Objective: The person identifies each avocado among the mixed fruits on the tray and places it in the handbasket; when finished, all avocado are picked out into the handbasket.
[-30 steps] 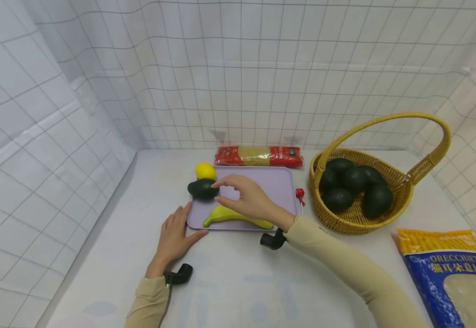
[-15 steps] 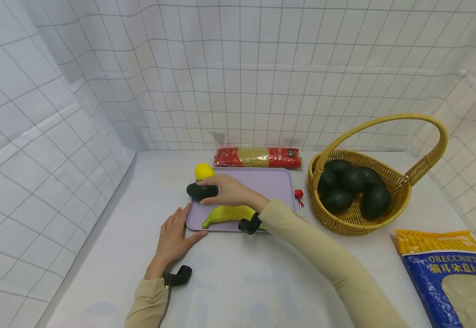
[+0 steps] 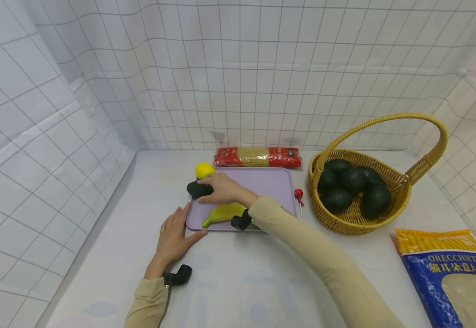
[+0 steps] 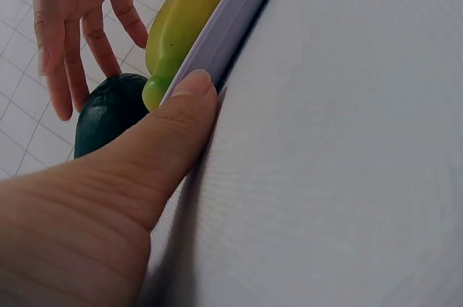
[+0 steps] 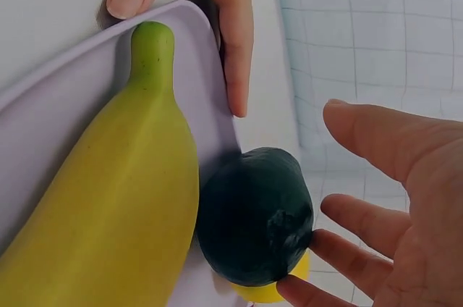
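Observation:
A dark green avocado [image 3: 197, 189] lies across the left edge of a lilac tray [image 3: 266, 184]. Over the avocado's right end reaches my right hand [image 3: 221, 188]. In the right wrist view its fingers [image 5: 354, 260] are spread at the avocado's end, and the thumb stands away from it. Whether the fingertips touch it I cannot tell for sure. My left hand [image 3: 174, 237] rests at the tray's near left corner, its thumb [image 4: 194, 84] against the rim. A banana [image 5: 108, 198] lies along the tray's near side. Behind the avocado sits a lemon [image 3: 204, 170].
At the right stands a wicker basket [image 3: 400, 200] with a tall handle and several avocados [image 3: 336, 200] inside. A spaghetti pack [image 3: 258, 157] lies behind the tray. Right of the tray is a red lollipop [image 3: 298, 194]. An orecchiette bag [image 3: 447, 273] lies front right.
My right hand has moved left from above the tray to the avocado's right end. The left hand has stayed at the tray corner.

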### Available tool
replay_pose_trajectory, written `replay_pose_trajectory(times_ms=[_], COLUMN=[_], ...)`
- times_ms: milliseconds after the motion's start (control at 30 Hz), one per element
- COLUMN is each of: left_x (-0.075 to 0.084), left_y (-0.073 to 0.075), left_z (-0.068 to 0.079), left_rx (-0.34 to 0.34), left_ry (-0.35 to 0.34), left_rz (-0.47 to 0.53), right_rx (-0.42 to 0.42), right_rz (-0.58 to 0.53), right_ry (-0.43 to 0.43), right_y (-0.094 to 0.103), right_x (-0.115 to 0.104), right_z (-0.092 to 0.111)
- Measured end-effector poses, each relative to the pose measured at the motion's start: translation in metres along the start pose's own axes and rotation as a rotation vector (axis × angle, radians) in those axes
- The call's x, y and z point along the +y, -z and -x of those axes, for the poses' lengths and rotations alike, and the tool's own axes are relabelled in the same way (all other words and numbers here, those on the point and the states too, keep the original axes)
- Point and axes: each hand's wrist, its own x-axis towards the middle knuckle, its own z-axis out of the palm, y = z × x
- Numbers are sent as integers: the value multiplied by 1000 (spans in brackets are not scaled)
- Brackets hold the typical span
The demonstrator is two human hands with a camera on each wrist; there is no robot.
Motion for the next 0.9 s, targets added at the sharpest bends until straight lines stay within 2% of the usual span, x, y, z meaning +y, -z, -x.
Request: replay_pose_trajectory(times_ms=[233, 400, 900], left_x=[-3, -3, -3], left_y=[-2, -3, -2], left_z=[0, 0, -1], left_rx=[34, 31, 31], left_ry=[-11, -12, -20], left_rz=[-18, -2, 5], right_rx=[-4, 0, -59], right_rz=[18, 9, -84], right_ry=[-58, -85, -61], right_y=[2, 0, -8], right_x=[-2, 0, 2], right_z=[-7, -9, -17])
